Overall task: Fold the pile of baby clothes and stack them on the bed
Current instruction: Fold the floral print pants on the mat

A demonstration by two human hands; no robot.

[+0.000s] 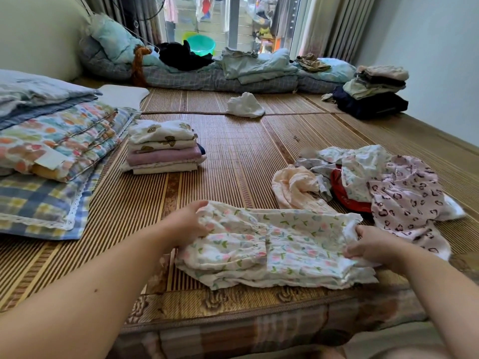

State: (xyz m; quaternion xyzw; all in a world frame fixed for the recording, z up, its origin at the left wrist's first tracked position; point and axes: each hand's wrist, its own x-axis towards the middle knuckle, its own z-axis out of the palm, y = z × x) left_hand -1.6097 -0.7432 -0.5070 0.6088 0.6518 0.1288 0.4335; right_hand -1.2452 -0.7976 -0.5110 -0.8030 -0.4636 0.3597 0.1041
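Note:
A white baby garment with a small floral print (285, 244) lies partly folded near the front edge of the bed's bamboo mat (233, 156). My left hand (188, 224) grips its left end. My right hand (373, 246) pinches its right edge. To the right, behind the garment, lies the unfolded pile of baby clothes (368, 182), with a peach piece, a red piece and a pink heart-print piece. A neat stack of folded baby clothes (163, 149) stands on the mat at the middle left.
Folded quilts and a checked pillow (46, 161) fill the left side. A crumpled white cloth (245, 106) lies mid-mat. Bedding and a dark garment line the far edge; another clothes stack (373, 92) stands at the far right. A wall runs along the right.

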